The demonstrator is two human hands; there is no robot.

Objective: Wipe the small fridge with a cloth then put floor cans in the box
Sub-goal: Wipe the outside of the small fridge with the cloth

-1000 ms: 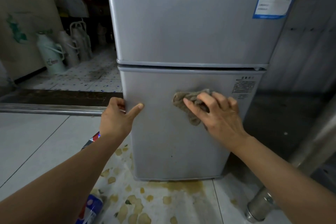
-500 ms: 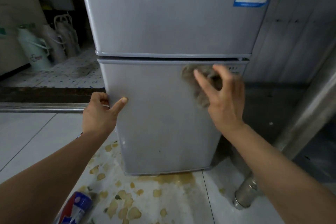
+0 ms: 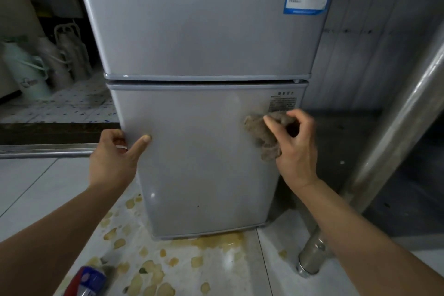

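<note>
From the head camera, my right hand point(image 3: 294, 149) pinches the bunched brown cloth point(image 3: 265, 137) between thumb and fingers and holds it against the lower door of the small fridge point(image 3: 204, 151), near its right edge, just below the printed label. My left hand point(image 3: 115, 158) grips the door's left edge, fingers curled round it and thumb laid flat on the front. I judge the wiping to be under way, not finished. Yellowish spill point(image 3: 216, 244) stains the floor at the fridge's foot. One can point(image 3: 87, 280) lies on the floor by my left forearm, not yet picked up. No box is in view, so the second part is wholly left to do.
</note>
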